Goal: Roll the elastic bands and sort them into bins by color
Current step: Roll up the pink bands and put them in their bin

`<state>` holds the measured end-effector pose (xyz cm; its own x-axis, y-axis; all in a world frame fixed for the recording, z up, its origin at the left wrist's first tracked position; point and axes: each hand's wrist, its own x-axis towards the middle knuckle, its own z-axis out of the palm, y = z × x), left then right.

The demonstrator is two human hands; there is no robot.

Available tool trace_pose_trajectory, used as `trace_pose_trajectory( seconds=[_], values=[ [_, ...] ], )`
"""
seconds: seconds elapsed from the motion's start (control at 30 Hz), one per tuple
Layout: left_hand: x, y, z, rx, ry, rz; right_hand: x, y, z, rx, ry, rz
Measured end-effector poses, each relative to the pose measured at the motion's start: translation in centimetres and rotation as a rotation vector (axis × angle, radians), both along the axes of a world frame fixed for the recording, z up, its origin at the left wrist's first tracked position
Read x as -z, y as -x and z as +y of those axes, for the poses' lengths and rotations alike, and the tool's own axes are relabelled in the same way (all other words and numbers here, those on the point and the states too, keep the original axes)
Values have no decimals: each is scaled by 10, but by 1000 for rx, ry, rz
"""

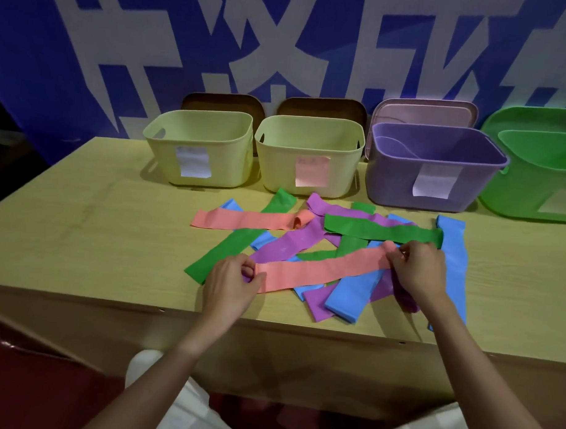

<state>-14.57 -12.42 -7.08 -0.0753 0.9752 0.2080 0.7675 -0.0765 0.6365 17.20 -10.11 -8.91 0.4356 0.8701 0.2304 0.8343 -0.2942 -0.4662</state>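
A heap of flat elastic bands in pink, green, purple and blue lies on the wooden table (pixel 82 226). On top, a long pink band (pixel 321 267) stretches between my hands. My left hand (pixel 231 283) pinches its left end. My right hand (pixel 417 267) grips its right end, where the band is curled over. A second pink band (pixel 249 220) lies behind, its right end partly rolled. Along the back stand two pale yellow bins (pixel 200 147) (pixel 309 154), a purple bin (pixel 434 168) and a green bin (pixel 536 178), each with a paper label.
A long green band (pixel 383 230) and a blue band (pixel 453 252) lie close to my right hand. Lids lean behind the bins against a blue and white wall. The table's front edge runs just below my wrists.
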Motion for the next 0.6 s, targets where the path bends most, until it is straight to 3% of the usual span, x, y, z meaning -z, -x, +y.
trace_pose_trajectory(
  seconds=[0.07,0.17,0.3,0.43,0.6],
  values=[
    [2,1,0,7,-3,-84,-2,4,-4,34,-15,-24],
    [1,4,1,29,76,-384,-7,12,-11,42,-32,-9],
    [-11,12,1,61,134,-655,-19,24,-22,-36,-200,268],
    [-15,41,9,16,100,-668,-39,46,-34,-160,-329,663],
    [-15,88,8,-89,104,-645,-52,68,-42,-290,-244,925]
  ],
)
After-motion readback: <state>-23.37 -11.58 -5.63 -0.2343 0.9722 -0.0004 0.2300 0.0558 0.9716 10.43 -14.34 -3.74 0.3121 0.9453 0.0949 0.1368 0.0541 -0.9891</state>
